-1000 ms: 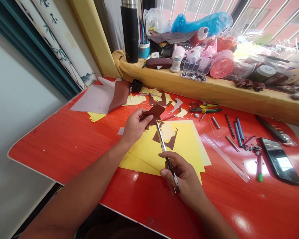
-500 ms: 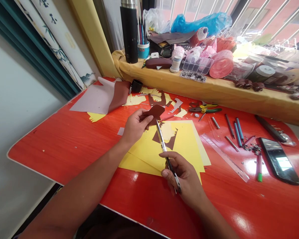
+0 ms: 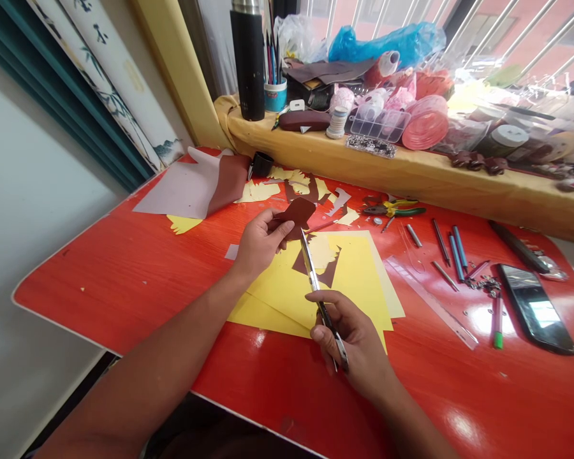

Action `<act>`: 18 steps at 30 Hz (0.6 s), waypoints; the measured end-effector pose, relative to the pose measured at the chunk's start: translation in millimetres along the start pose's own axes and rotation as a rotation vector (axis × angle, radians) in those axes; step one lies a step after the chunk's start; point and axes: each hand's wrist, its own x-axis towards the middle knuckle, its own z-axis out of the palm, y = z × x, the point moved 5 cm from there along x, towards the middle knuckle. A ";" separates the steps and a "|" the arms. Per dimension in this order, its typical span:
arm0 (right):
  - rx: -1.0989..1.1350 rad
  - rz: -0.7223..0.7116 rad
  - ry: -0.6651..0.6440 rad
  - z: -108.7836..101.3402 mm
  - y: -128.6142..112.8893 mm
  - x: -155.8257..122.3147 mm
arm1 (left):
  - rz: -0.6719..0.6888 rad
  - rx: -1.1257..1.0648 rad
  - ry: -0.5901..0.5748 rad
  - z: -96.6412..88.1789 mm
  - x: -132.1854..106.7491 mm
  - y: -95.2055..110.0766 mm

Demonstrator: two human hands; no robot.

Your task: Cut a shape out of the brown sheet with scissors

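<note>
Beside a cluttered windowsill (image 3: 411, 175), yellow sheets (image 3: 358, 280) cover the red table (image 3: 124, 274).

Left of yellow paper (image 3: 363, 280): surface (image 3: 115, 274) bare, wide passage. Over paper: scissors (image 3: 310, 268), brown cutout (image 3: 300, 211) in fingers (image 3: 278, 232) bar way. Right of paper: ruler (image 3: 433, 303) just beside, then pens (image 3: 455, 250), phone (image 3: 536, 309). Behind paper: scraps (image 3: 310, 185), pliers (image 3: 395, 209), cluttered ledge (image 3: 411, 175).

Glossy red wood-grain table (image 3: 124, 274); matt yellow paper sheets (image 3: 358, 280); matt brown leather-like piece (image 3: 297, 212); shiny metal scissors (image 3: 316, 284); glossy black phone (image 3: 536, 307); clear plastic ruler (image 3: 430, 301).
</note>
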 end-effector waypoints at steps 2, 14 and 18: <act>0.002 -0.001 -0.001 -0.2 0.8 -0.2 | 0.004 -0.005 0.000 0.0 0.2 -0.6; 0.024 -0.002 0.016 0.6 -1.6 1.1 | 0.024 -0.004 -0.001 0.3 -0.8 1.0; 0.022 -0.013 0.010 0.4 -0.9 1.1 | 0.020 -0.014 -0.001 1.0 -1.2 2.7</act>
